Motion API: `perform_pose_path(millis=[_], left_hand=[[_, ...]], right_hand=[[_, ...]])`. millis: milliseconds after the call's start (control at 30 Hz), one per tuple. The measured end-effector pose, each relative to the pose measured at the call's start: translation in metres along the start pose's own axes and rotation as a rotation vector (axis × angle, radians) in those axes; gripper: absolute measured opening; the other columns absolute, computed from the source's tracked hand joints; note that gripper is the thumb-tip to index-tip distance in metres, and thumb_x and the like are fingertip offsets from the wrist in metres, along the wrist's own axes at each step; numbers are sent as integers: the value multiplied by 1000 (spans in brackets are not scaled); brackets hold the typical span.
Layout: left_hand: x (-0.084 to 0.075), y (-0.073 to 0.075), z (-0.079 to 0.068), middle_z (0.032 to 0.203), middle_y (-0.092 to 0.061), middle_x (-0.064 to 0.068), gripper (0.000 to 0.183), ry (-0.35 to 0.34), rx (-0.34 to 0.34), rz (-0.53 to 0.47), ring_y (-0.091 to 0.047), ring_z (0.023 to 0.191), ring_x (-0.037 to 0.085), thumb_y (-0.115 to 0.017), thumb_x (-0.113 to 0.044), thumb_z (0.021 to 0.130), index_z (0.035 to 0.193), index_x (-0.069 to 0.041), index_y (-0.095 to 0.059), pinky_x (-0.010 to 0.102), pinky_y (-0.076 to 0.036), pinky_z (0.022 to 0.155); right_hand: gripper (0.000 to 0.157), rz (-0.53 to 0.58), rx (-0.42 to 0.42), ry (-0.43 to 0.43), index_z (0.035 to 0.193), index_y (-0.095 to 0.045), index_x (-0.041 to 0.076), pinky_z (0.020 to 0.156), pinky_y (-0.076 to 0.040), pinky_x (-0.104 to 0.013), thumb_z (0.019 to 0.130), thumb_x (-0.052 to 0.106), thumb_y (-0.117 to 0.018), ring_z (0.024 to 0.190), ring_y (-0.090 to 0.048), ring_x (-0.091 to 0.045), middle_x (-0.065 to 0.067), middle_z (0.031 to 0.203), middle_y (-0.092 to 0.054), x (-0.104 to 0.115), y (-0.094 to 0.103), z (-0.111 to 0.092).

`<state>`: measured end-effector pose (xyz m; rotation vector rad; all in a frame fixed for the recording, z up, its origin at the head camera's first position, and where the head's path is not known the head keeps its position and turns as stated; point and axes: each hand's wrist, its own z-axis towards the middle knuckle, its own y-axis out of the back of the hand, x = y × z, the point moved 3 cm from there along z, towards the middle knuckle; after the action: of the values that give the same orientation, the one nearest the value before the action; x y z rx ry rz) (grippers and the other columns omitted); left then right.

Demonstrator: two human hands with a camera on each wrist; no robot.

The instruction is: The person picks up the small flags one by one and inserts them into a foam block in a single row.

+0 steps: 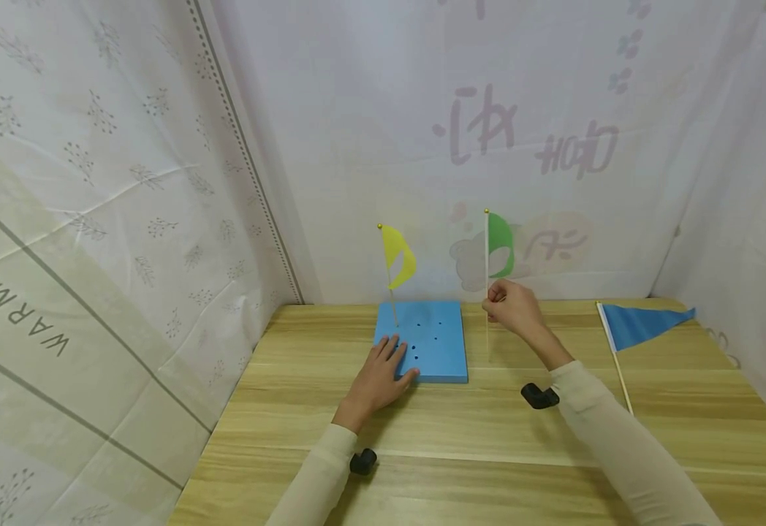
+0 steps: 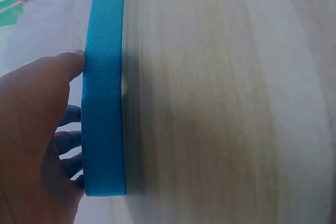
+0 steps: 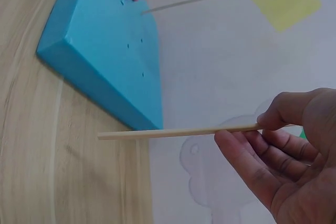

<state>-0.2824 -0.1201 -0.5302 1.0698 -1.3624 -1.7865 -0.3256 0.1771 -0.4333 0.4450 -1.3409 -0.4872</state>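
Right of centre in the head view, the right hand (image 1: pixel 516 308) pinches the green flag (image 1: pixel 501 231) below its cloth (image 1: pixel 506 239), a sound hold on a seemingly light, stiff, snappable stick (image 3: pixel 178 132). Its long axis runs near upright, bare end down, beside the blue block (image 1: pixel 446 358); the left hand (image 1: pixel 379 374) rests there, fingers spread.

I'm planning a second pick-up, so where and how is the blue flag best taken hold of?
Probably by the bare stick of the blue flag, just below its cloth, pinching across it from above. The stick is slim and straight and seems to lie on the table, while the cloth is broad and thin. The right sleeve crowds its near end.
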Motion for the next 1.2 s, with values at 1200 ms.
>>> perform_pose_path(millis=[1200], left_hand=[[-2,3,1,162,-26,12,71,6,5,-1,-20,151,34,-47,-57,99,153,-12,-35,50,-22,123]], right_hand=[[6,-23,-59,162,90,-62,10,59,-56,-27,91,16,-64,73,-71,-18,-8,87,-72,65,-57,41]])
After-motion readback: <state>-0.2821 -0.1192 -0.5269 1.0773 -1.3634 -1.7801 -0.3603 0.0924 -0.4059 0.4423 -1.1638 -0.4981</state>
